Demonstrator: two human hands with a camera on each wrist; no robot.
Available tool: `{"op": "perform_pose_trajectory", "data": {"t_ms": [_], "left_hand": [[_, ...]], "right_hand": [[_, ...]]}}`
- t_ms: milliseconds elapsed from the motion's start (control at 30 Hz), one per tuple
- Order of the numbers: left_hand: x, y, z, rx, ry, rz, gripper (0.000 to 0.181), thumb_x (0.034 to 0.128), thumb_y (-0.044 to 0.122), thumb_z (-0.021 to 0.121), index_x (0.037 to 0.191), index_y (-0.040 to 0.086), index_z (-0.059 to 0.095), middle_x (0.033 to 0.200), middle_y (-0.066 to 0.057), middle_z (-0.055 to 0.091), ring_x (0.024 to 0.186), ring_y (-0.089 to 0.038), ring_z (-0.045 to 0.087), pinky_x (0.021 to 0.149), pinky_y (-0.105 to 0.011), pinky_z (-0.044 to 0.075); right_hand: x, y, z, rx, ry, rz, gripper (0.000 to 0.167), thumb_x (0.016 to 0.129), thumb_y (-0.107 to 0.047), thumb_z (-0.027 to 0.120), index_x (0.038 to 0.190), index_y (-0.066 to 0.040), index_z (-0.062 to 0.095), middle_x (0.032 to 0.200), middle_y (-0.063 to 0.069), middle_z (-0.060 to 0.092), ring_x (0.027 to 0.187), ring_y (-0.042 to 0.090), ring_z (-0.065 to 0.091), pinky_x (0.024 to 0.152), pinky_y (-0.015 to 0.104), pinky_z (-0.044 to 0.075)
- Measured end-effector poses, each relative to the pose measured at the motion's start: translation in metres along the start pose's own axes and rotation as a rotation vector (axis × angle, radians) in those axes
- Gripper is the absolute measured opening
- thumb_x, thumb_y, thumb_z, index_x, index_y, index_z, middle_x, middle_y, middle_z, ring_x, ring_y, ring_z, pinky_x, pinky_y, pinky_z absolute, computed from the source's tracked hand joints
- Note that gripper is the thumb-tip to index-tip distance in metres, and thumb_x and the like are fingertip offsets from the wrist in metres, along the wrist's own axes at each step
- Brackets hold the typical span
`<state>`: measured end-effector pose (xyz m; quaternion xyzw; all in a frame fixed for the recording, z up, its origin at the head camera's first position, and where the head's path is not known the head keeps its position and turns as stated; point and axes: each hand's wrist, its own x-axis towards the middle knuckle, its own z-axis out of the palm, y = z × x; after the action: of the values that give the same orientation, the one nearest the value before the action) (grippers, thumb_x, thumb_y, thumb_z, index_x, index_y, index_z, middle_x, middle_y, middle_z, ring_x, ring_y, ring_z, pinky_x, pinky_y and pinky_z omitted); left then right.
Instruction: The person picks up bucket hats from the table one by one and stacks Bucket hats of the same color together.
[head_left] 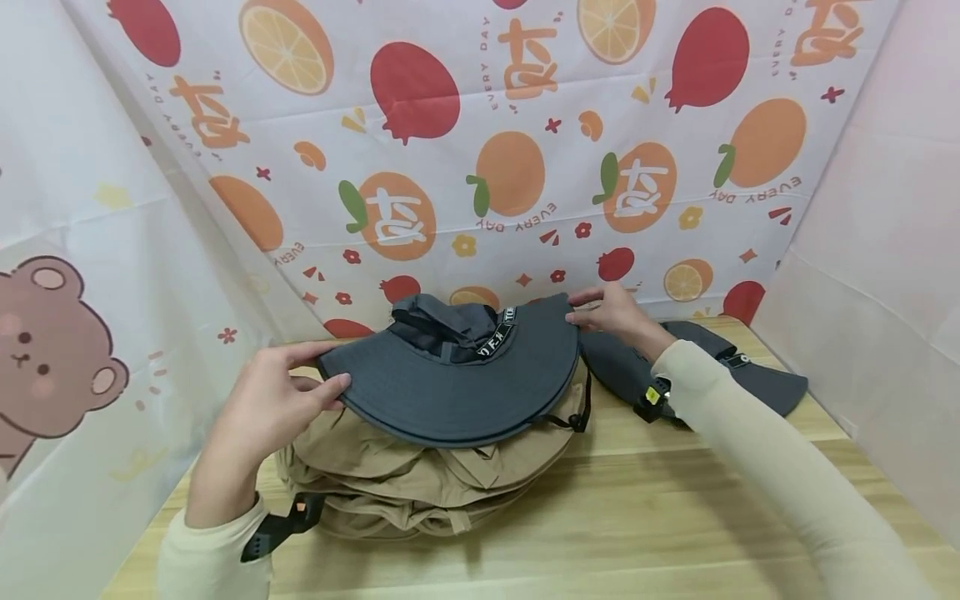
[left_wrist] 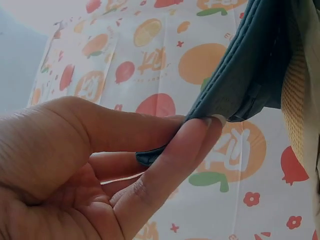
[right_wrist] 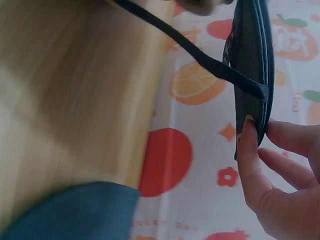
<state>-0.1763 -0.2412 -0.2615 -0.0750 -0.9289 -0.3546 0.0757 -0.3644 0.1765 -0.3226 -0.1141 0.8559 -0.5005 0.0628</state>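
Note:
A dark grey sun hat (head_left: 450,396), its wide brim folded into a half-moon, is held over a stack of khaki hats (head_left: 420,483). My left hand (head_left: 273,408) pinches the brim's left corner between thumb and fingers; the left wrist view shows the brim edge (left_wrist: 220,95) between them. At the opposite corner, my right hand (head_left: 617,315) pinches the brim, and in the right wrist view the folded layers (right_wrist: 252,70) stand edge-on above the fingertips. A black chin cord (head_left: 583,408) hangs off the hat's right side.
Another dark hat (head_left: 765,383) lies on the wooden table (head_left: 637,517) at the right, partly behind my right forearm. A fruit-print curtain (head_left: 465,100) closes off the back, and pale curtains stand at both sides.

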Motion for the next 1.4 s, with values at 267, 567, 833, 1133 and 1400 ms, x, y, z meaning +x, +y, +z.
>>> {"op": "perform_pose_trajectory", "data": {"t_ms": [267, 567, 833, 1133, 1400], "left_hand": [[0.004, 0.024, 0.007, 0.086, 0.031, 0.034, 0.051, 0.0968, 0.015, 0.071, 0.145, 0.004, 0.057, 0.104, -0.022, 0.078, 0.069, -0.014, 0.076, 0.047, -0.027, 0.04], [0.028, 0.049, 0.023, 0.1, 0.032, 0.14, 0.05, 0.0958, 0.012, 0.072, 0.143, -0.001, 0.058, 0.097, -0.02, 0.079, 0.072, -0.022, 0.078, 0.059, -0.024, 0.051], [0.061, 0.076, 0.038, 0.187, -0.016, 0.212, 0.045, 0.095, 0.007, 0.071, 0.138, -0.003, 0.061, 0.105, -0.024, 0.074, 0.072, -0.021, 0.074, 0.067, -0.035, 0.059], [0.103, 0.092, 0.063, 0.225, -0.058, 0.274, 0.041, 0.0951, 0.007, 0.071, 0.135, -0.001, 0.065, 0.122, -0.02, 0.073, 0.081, -0.026, 0.07, 0.075, -0.038, 0.058], [0.142, 0.107, 0.097, 0.244, -0.119, 0.291, 0.04, 0.0957, 0.011, 0.072, 0.135, 0.002, 0.066, 0.128, -0.017, 0.07, 0.107, -0.029, 0.067, 0.09, -0.04, 0.058]], "right_hand": [[-0.025, -0.015, -0.033, -0.135, 0.136, -0.037, 0.043, 0.097, -0.019, 0.072, 0.137, -0.004, 0.065, 0.139, 0.023, 0.06, 0.11, 0.034, 0.073, 0.094, 0.044, 0.061], [-0.059, -0.022, -0.064, -0.282, 0.324, -0.099, 0.043, 0.096, -0.023, 0.073, 0.135, -0.005, 0.068, 0.123, 0.026, 0.073, 0.107, 0.037, 0.074, 0.084, 0.041, 0.062], [-0.087, -0.009, -0.08, -0.381, 0.472, -0.154, 0.041, 0.095, -0.021, 0.074, 0.129, 0.001, 0.07, 0.126, 0.026, 0.071, 0.108, 0.043, 0.073, 0.063, 0.012, 0.048], [-0.111, 0.012, -0.103, -0.417, 0.608, -0.16, 0.039, 0.094, -0.018, 0.075, 0.126, 0.003, 0.071, 0.138, 0.026, 0.063, 0.108, 0.046, 0.07, 0.057, 0.005, 0.044], [-0.124, 0.026, -0.123, -0.436, 0.671, -0.11, 0.04, 0.096, -0.019, 0.073, 0.127, 0.006, 0.069, 0.141, 0.027, 0.06, 0.112, 0.047, 0.068, 0.061, -0.004, 0.035]]}}
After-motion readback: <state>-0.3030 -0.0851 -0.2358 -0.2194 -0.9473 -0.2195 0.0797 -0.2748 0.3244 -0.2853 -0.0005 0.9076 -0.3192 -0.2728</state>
